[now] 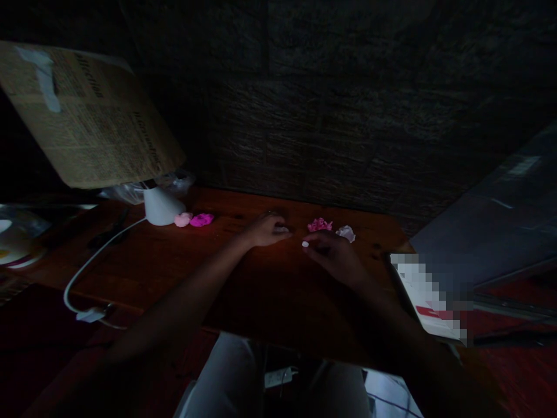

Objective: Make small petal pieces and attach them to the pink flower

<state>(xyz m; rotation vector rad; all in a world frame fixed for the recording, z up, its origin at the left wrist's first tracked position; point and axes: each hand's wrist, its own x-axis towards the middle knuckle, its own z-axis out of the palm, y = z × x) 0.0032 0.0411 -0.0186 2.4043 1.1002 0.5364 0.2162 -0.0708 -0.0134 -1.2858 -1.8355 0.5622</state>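
Note:
My right hand (335, 255) pinches a small white piece of what looks like modelling clay (305, 244) between thumb and fingertips, just above the wooden table. To its left, my left hand (264, 230) rests on the tabletop with its fingers curled round a pale lump (282, 230), partly hidden and dim. Behind my right hand lie a pink ruffled, flower-like piece (319, 224) and a whitish ruffled piece (346, 233). Farther left, a light pink lump (183, 219) and a bright magenta lump (202, 219) sit side by side.
A lamp with a newsprint-patterned shade (108, 122) and white base (162, 206) stands at the left, its white cord (80, 270) hanging over the table edge. A partly blurred tablet or phone (418, 290) lies at the right. A dark brick wall (296, 128) rises behind the table (243, 284).

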